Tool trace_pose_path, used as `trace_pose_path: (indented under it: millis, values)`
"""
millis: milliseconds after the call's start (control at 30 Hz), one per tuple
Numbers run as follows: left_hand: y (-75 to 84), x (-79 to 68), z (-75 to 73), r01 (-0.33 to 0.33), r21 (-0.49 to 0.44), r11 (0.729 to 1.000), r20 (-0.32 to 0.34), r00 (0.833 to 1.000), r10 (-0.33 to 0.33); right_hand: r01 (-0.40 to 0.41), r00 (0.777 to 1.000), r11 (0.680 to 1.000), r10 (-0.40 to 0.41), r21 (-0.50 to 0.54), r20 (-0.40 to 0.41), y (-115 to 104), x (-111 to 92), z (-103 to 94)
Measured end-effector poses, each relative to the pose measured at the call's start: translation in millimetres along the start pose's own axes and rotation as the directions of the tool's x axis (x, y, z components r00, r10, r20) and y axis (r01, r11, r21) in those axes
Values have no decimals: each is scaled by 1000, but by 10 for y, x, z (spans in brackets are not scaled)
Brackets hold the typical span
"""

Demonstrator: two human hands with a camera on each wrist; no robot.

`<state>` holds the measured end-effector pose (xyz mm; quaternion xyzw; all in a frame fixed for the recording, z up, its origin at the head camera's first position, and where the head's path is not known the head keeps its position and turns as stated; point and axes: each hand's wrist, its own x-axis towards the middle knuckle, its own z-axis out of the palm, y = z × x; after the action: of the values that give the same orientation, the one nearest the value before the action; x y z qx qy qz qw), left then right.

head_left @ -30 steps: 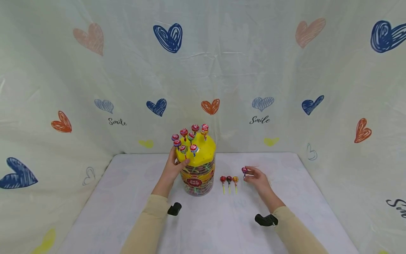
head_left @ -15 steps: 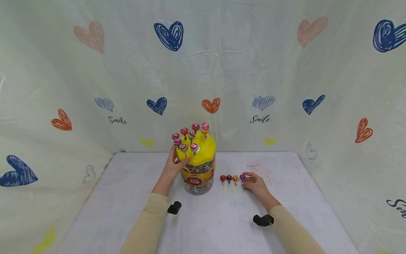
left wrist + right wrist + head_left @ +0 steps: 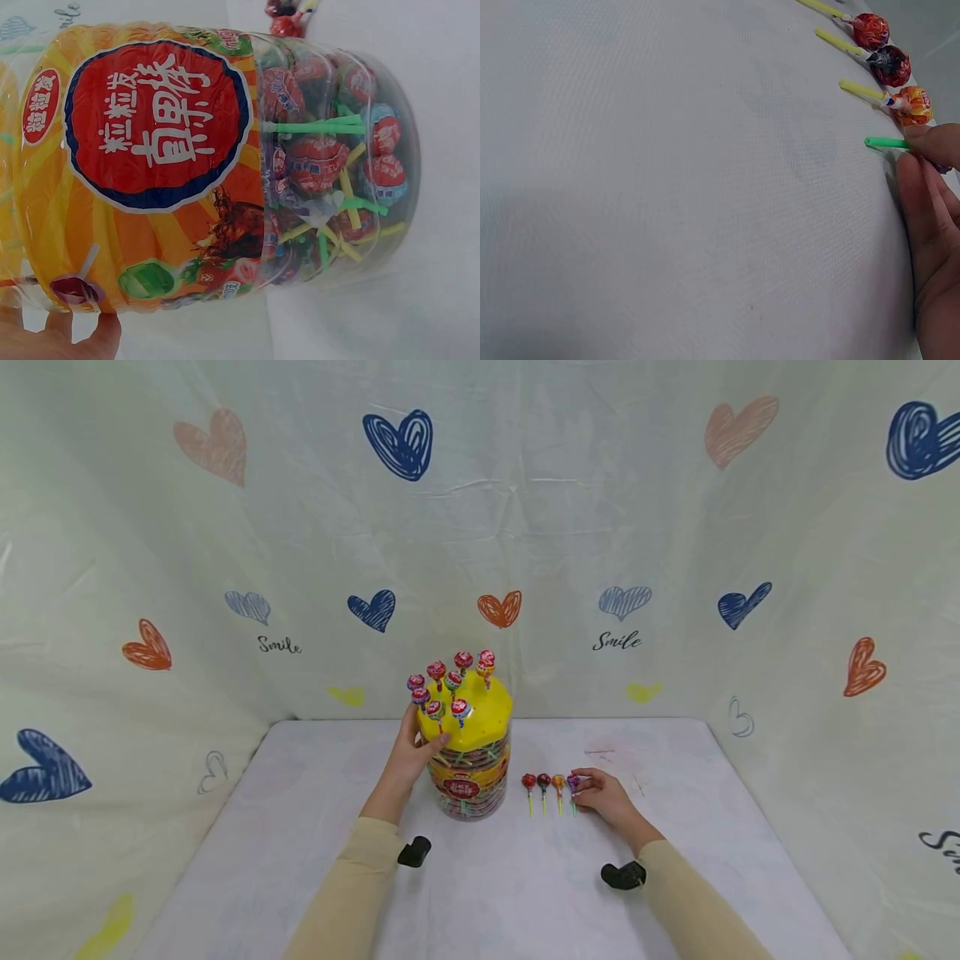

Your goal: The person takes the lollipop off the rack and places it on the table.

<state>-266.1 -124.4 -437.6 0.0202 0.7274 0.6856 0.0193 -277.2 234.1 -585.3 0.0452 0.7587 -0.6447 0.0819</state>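
A clear plastic candy jar (image 3: 462,788) filled with lollipops stands upright on the table, under a yellow lid (image 3: 489,720). Several wrapped lollipops (image 3: 461,709) stick up out of the lid's left and back parts. My left hand (image 3: 402,766) holds the jar by its upper left side, thumb on the lid's front edge. Right of the jar, my right hand (image 3: 604,797) pinches a purple lollipop (image 3: 573,782) by its green stick (image 3: 886,142), low at the table. Beside it lie a red lollipop (image 3: 528,780), a dark red one and an orange lollipop (image 3: 913,106), their yellow sticks pointing toward me.
A white cloth covers the table (image 3: 517,885). Behind it hangs a pale curtain (image 3: 540,535) printed with hearts and "Smile". Black wrist cameras (image 3: 624,876) sit at both cuffs.
My right hand has moved left and down with the purple lollipop, bringing it into line beside the orange one. The left hand has stayed on the jar.
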Motion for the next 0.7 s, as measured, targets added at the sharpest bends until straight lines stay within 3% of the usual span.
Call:
trace_pose_path:
  millis: [467,700]
  values:
    - [18,11,7,44,2,999,-17,999,-43,-21,999,996,17,-92,-44,-9,28,44]
    - [11,12,9,52,4,999,-17,998,-52,5,1000,993,-7,-116,-14,-12,23,55]
